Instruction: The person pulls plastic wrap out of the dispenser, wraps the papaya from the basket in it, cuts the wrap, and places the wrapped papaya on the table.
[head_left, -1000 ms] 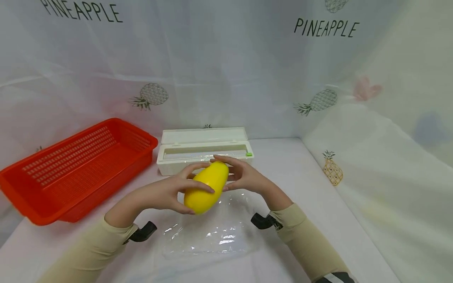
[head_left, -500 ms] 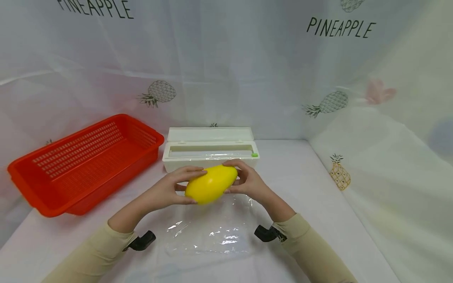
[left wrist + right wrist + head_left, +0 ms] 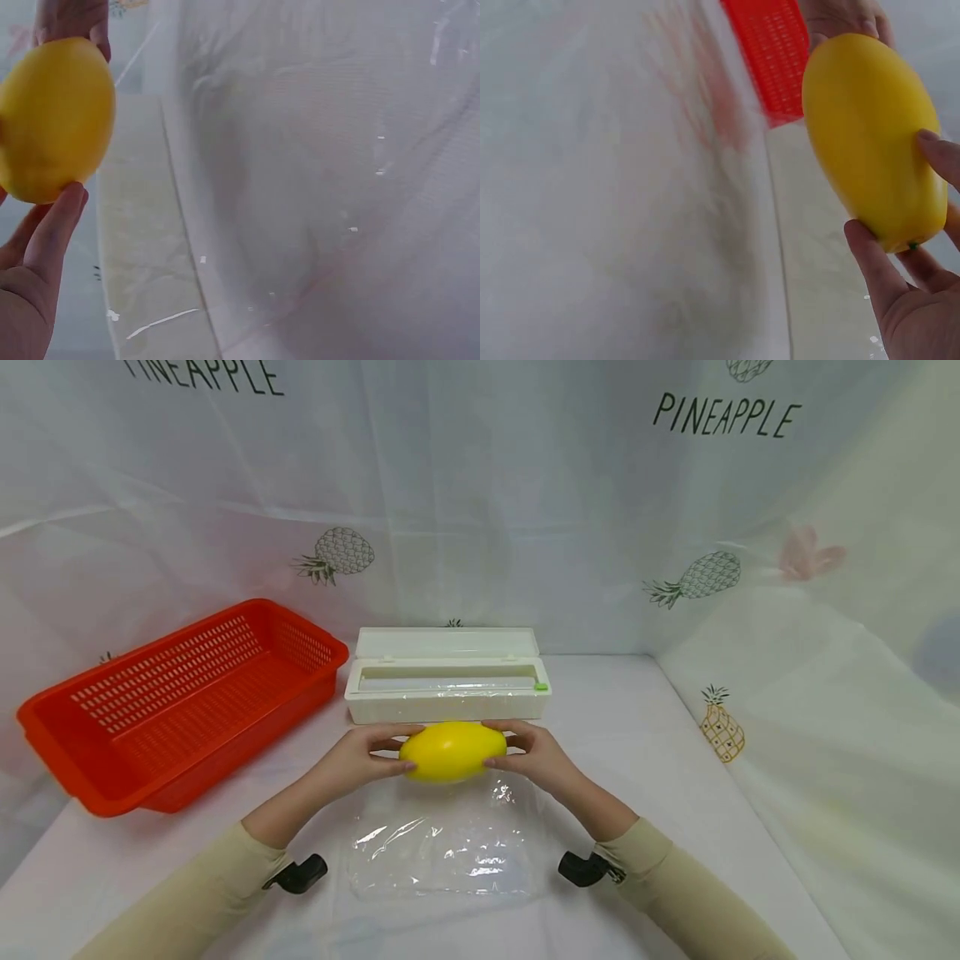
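A smooth, oblong yellow fruit that looks like a mango [image 3: 452,752] is held level between both hands, over the far part of the clear film. My left hand [image 3: 369,755] grips its left end, thumb on the near side and fingers on the far side. At the other end my right hand [image 3: 536,756] grips it the same way. In the right wrist view a small dark green spot marks the mango's [image 3: 874,139] tip by the right hand. A sheet of clear plastic wrap [image 3: 442,860] lies on the table beneath, coming from the white wrap dispenser [image 3: 450,706] just behind.
The dispenser's lid [image 3: 447,643] stands raised, with a small green slider [image 3: 541,687] at its right end. A red plastic basket [image 3: 247,747] stands on the left of the white-covered table [image 3: 637,735]. Pineapple-printed cloth [image 3: 480,485] hangs behind and along the right.
Both hands have turned the mango from a steep slant to nearly level and lowered it slightly toward the film. The head view has shifted a little. The wrap, dispenser and basket stay put.
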`<state>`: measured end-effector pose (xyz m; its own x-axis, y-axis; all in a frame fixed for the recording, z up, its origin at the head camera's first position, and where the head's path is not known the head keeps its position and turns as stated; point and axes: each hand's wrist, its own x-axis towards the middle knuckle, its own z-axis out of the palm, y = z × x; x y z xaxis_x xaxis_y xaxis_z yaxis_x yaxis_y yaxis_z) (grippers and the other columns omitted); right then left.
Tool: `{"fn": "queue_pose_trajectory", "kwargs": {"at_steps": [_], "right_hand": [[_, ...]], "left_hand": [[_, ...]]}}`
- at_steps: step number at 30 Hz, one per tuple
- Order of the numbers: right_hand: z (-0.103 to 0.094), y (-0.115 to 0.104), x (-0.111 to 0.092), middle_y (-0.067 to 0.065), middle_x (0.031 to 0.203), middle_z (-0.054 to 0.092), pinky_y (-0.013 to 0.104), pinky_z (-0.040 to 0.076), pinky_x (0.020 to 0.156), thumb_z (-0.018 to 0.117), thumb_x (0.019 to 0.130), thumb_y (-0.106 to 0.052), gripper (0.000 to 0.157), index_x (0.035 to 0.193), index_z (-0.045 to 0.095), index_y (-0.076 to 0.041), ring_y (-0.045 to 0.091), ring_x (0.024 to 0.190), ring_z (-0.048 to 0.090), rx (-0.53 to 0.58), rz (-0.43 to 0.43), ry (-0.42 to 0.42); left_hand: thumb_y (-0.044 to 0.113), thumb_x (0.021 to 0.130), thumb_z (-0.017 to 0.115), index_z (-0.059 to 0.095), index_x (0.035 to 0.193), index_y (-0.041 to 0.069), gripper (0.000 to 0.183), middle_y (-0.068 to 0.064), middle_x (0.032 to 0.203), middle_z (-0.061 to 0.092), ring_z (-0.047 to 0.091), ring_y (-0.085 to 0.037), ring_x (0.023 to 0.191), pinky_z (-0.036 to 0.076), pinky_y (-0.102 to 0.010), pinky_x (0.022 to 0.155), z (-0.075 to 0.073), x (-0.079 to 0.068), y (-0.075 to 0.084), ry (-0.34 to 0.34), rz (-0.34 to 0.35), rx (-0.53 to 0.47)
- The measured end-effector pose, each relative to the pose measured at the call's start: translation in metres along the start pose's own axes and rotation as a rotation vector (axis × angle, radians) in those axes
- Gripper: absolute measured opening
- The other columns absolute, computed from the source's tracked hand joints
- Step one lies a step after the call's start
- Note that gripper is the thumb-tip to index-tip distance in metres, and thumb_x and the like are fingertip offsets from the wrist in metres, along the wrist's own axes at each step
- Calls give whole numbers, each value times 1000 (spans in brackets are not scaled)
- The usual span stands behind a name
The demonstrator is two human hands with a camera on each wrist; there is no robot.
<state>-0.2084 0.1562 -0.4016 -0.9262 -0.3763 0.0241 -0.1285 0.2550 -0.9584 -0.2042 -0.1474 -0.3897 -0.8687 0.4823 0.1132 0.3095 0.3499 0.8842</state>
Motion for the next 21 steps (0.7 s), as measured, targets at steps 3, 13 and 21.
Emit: {"fn": "queue_pose_trajectory", "kwargs": {"at_steps": [3,13,21], "right_hand": [[-2,8,-1,6,132,59,35,53,89,80,81,-12,50,128,63,-10,30,113,59,-36,34,-14],[-5,31,6,8,124,61,38,52,91,83,77,-14,48,121,65,-7,29,107,62,-100,65,-85],[1,42,13,6,123,63,41,50,94,83,76,-16,52,124,65,-7,26,106,63,-99,52,-81]], "left_hand": [[16,82,79,62,132,12,53,-10,131,60,61,-33,112,53,-35,89,4,3,-8,-37,-29,-8],[17,81,81,62,131,11,54,-10,130,60,60,-33,114,54,-34,87,12,14,-23,-109,-82,39],[19,80,81,63,131,11,54,-10,127,62,61,-33,112,52,-40,91,11,15,-30,-90,-103,74]]}}
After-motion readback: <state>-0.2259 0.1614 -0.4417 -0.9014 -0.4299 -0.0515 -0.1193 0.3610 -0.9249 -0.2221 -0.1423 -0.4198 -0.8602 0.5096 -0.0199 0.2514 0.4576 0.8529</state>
